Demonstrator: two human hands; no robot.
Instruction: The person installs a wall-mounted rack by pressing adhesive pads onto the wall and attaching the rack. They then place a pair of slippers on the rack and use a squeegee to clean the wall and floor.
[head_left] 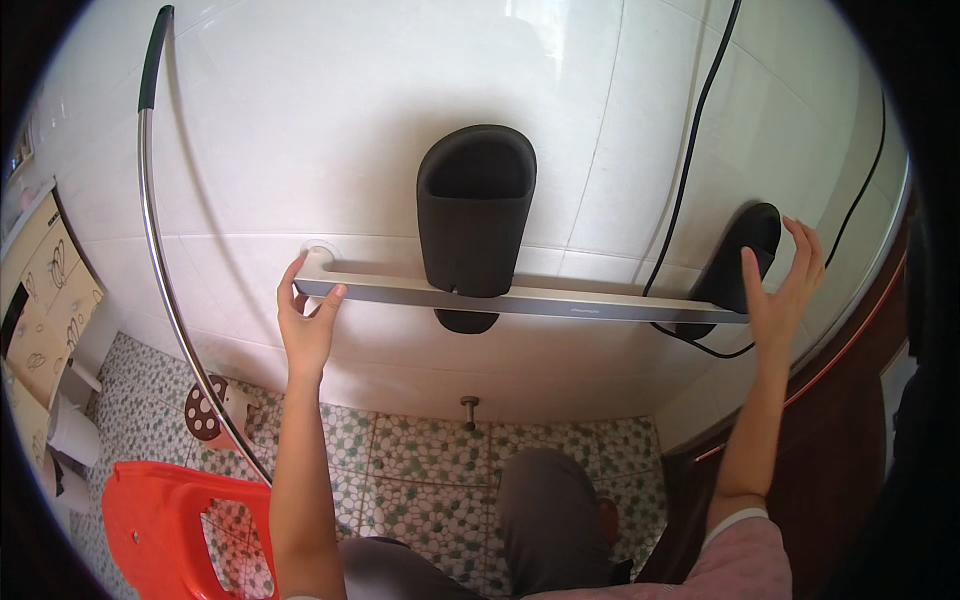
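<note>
A long white and grey slipper rack bar (570,306) runs across the tiled wall. My left hand (310,322) grips its left end, thumb in front and fingers round the side. A black slipper (474,240) stands upright behind the bar near its middle, with its lower end showing beneath. Another black slipper (738,258) leans at the bar's right end. Beside that slipper is my right hand (782,290), its thumb and fingers spread apart. The thumb overlaps the slipper's edge; whether it touches is unclear. My right wrist hides the bar's right tip.
A curved metal rod with a dark sleeve (150,190) rises at left. Below are a red plastic stool (150,520) and a pink brush holder with a brown top (205,410). A black cable (690,150) hangs behind the bar. A short metal tap (469,410) juts from the lower wall.
</note>
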